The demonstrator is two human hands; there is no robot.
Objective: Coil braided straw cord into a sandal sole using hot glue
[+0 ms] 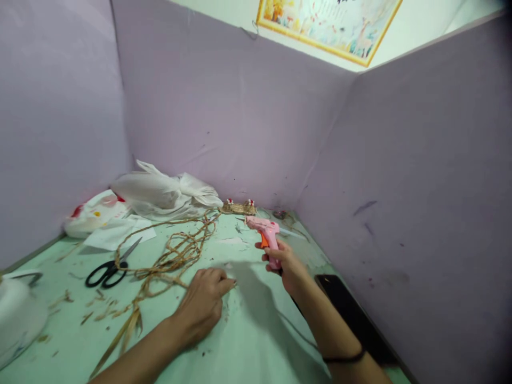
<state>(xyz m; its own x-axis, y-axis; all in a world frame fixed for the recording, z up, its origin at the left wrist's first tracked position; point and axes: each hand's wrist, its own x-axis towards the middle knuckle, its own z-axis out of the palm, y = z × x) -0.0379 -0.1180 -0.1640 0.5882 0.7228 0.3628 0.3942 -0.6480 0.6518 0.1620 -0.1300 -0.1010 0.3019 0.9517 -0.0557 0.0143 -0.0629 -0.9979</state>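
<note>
My right hand (pixel 280 261) is wrapped round the handle of a pink hot glue gun (pixel 264 224) with an orange trigger, its nozzle pointing left above the table. A clear stick pokes out behind it. My left hand (pixel 206 301) rests low over the table with its fingers curled and the thumb and forefinger together; what they pinch, if anything, is too small to make out. Left of that hand lies a loose tangle of braided straw cord (pixel 180 253). Black-handled scissors (pixel 110 272) lie open beside the cord, one strand crossing them.
Against the back wall stands a small woven straw piece (pixel 239 208) with red and white beads. White plastic bags (pixel 164 186) and white paper (pixel 120 233) lie at back left. A black phone-like slab (pixel 352 314) lies at right. A white rounded object (pixel 18 320) stands at left.
</note>
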